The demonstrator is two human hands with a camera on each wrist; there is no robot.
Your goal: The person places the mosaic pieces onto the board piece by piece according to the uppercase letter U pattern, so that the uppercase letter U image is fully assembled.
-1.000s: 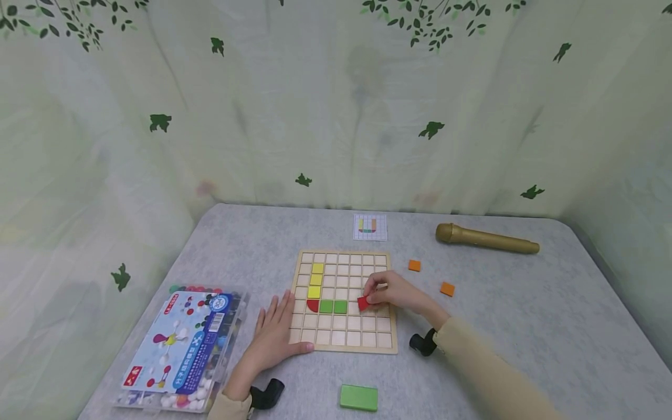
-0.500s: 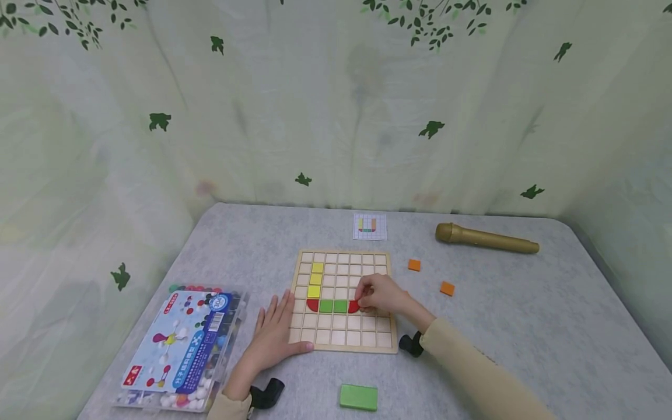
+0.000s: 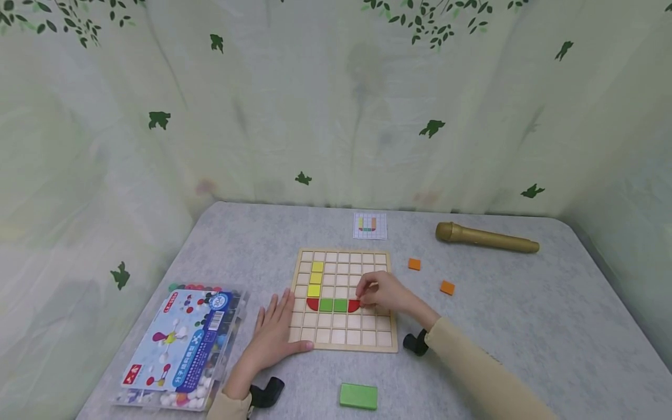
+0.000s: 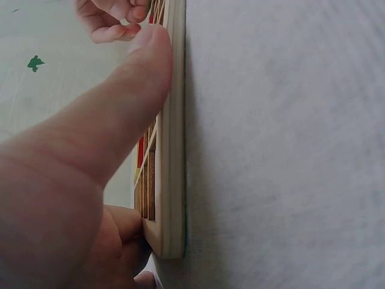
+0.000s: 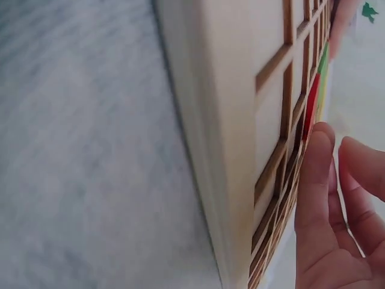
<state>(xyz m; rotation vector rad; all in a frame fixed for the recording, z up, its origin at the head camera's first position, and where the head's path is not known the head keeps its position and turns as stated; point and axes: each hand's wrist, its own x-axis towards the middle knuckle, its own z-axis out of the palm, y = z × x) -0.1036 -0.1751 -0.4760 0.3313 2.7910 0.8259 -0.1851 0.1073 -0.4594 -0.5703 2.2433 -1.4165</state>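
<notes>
A wooden grid board (image 3: 345,350) lies on the table in the head view. My left hand (image 3: 274,335) is spread along its left edge, the thumb (image 4: 141,66) resting on the near corner. Three yellow squares (image 3: 316,278) form a column above a red quarter-circle tile (image 3: 312,304). Two green squares (image 3: 333,305) follow to its right, then a second red quarter-circle tile (image 3: 353,305) in its cell. Right beside that tile is my right hand (image 3: 385,291). The right wrist view shows its thumb and fingertips (image 5: 319,141) apart with nothing between them, one fingertip close to the red tile.
Two orange squares (image 3: 414,265) lie right of the board. Beyond it are a pattern card (image 3: 370,226) and a gold microphone-shaped object (image 3: 487,238). A green block (image 3: 359,396) sits nearer me. At left stands a clear box (image 3: 178,344) of coloured balls.
The right hand has carried the red quarter-circle tile left into the cell beside the green squares and let go of it. The left hand has stayed still.
</notes>
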